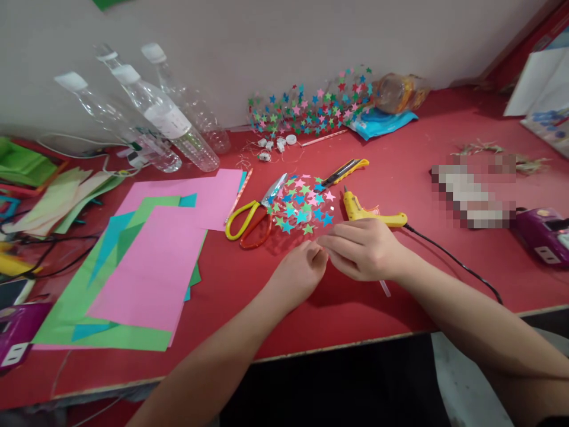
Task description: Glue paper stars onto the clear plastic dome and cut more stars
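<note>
My left hand (303, 270) and my right hand (362, 249) meet over the red table, fingers closed. Whatever their fingertips hold is hidden or too small to name. Just beyond them lies a clear rounded piece (302, 204) covered in small paper stars. A yellow glue gun (373, 214) rests right behind my right hand, its cord running right. Scissors (258, 216) with yellow and red handles lie left of the stars, and a yellow cutter (345, 173) lies behind them.
Coloured paper sheets (142, 267) cover the left side. Plastic bottles (166, 121) lean at the back left. A star-covered clear bottle (311, 110) lies by the wall, near a blue packet (382, 123). Purple socket boxes (540, 234) stand at both sides.
</note>
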The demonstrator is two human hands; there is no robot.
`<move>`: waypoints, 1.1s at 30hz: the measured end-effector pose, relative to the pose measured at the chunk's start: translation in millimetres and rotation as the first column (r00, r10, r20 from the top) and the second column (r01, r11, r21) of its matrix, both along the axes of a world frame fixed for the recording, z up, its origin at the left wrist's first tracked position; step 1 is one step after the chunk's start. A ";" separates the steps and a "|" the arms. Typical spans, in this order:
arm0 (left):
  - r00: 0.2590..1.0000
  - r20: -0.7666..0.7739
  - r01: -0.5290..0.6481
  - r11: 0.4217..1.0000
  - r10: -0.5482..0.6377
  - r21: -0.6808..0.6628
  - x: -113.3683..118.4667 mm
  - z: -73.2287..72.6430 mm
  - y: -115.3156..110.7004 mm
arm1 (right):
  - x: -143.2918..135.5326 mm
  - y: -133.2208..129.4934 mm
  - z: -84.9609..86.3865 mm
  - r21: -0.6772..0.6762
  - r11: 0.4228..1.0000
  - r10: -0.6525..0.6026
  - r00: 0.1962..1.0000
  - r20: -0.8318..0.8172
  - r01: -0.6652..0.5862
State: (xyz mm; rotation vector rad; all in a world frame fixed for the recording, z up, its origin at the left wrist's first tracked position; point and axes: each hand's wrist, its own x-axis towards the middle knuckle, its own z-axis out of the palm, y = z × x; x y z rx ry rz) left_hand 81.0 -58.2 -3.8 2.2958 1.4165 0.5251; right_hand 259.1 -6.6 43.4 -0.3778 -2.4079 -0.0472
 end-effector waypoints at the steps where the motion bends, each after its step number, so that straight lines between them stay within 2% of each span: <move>1: 0.999 0.049 0.003 1.000 -0.003 0.000 -0.8 2.7 -0.3 | 0.0 -0.4 -0.4 -0.009 1.000 -0.002 1.000 0.002 0.002; 4: 0.953 0.302 -0.002 1.000 0.004 -0.008 -2.8 14.7 -2.8 | 0.9 -1.6 -0.2 -0.059 0.998 -0.007 1.000 -0.023 0.005; 6: 0.828 0.552 -0.040 0.993 0.098 -0.115 -3.7 22.7 -5.3 | 0.6 -2.9 0.9 -0.103 0.995 -0.004 0.999 -0.039 0.000; 8: 0.648 0.728 -0.031 0.963 0.222 -0.266 -4.4 27.3 -7.3 | -0.9 -4.4 1.7 -0.137 0.991 -0.005 0.999 -0.042 -0.001; 11: 0.415 0.833 0.059 0.902 0.367 -0.427 -5.4 26.2 -9.0 | -4.5 -6.2 0.9 -0.176 0.984 -0.020 0.999 -0.048 0.011; 13: 0.318 0.856 0.102 0.883 0.407 -0.458 -5.6 23.3 -9.6 | -6.4 -7.1 -0.9 -0.220 0.975 -0.041 0.997 -0.071 0.025; 15: 0.260 0.875 0.118 0.886 0.409 -0.449 -5.4 21.6 -10.1 | -7.4 -8.1 -2.6 -0.287 0.957 -0.063 0.993 -0.104 0.030; 17: 0.234 0.891 0.122 0.897 0.390 -0.424 -5.2 21.9 -10.9 | -7.6 -9.3 -3.1 -0.374 0.927 -0.063 0.988 -0.141 0.006; 19: 0.237 0.900 0.124 0.907 0.366 -0.401 -5.6 23.6 -11.7 | -7.6 -10.4 -2.0 -0.467 0.883 -0.048 0.982 -0.183 -0.044; 24: 0.340 0.879 0.090 0.918 0.335 -0.385 -8.6 27.6 -13.2 | -8.0 -10.4 4.4 -0.664 0.740 -0.044 0.976 -0.211 -0.110; 26: 0.358 0.871 0.094 0.915 0.336 -0.392 -9.7 29.4 -13.1 | -7.9 -9.3 6.9 -0.724 0.678 -0.035 0.979 -0.203 -0.126; 31: 0.431 0.841 0.089 0.913 0.325 -0.399 -10.3 37.9 -12.1 | -6.0 -7.2 11.2 -0.846 0.495 0.007 0.974 -0.225 -0.199; 33: 0.469 0.821 0.075 0.911 0.326 -0.405 -10.3 40.9 -11.8 | -6.0 -7.2 11.9 -0.868 0.441 0.023 0.970 -0.243 -0.228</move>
